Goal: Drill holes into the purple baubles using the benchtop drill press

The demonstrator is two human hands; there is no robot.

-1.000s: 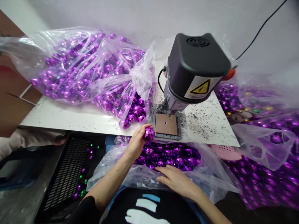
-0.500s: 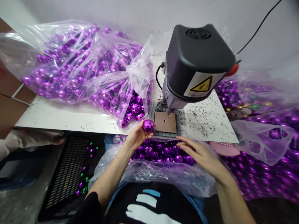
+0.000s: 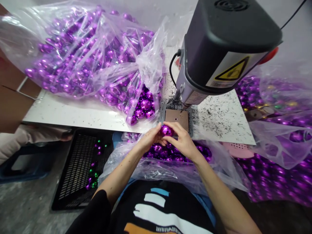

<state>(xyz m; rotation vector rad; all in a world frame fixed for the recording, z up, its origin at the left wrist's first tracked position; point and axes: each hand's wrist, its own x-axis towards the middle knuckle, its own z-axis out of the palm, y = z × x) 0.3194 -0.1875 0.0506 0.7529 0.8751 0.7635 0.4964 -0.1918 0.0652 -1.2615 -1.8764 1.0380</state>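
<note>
Machine head (image 3: pixel 234 35), black and bulky, runs out past the top edge, and its bulk covers part of the table (image 3: pixel 219 120) behind it. Fingers of both hands hide the sides of one purple ball (image 3: pixel 167 130); the left hand (image 3: pixel 150 139) cups it from the left, the right hand (image 3: pixel 182 140) closes on it from the right — each grip narrow around the same piece. At the far left, a pale-clothed limb (image 3: pixel 26 138) of another person is cut off by the border, and a pink perforated object (image 3: pixel 237 149) slips partly under the table's right end. The held ball is round and glossy, with a bright highlight; its facets are hard to make out. It sits at the table's near edge, just short of the brown plate (image 3: pixel 179 117) with its small hole, whose near part the right hand covers. Below, an open plastic bag (image 3: pixel 168 172) holds more purple balls, partly hidden by the wrists. Left of the plate, a knotted bag (image 3: pixel 148 68) crowds close, leaving a thin strip of table between; to the right, a broader stretch scattered with dark specks reaches the corner — room there, beside the machine.
</note>
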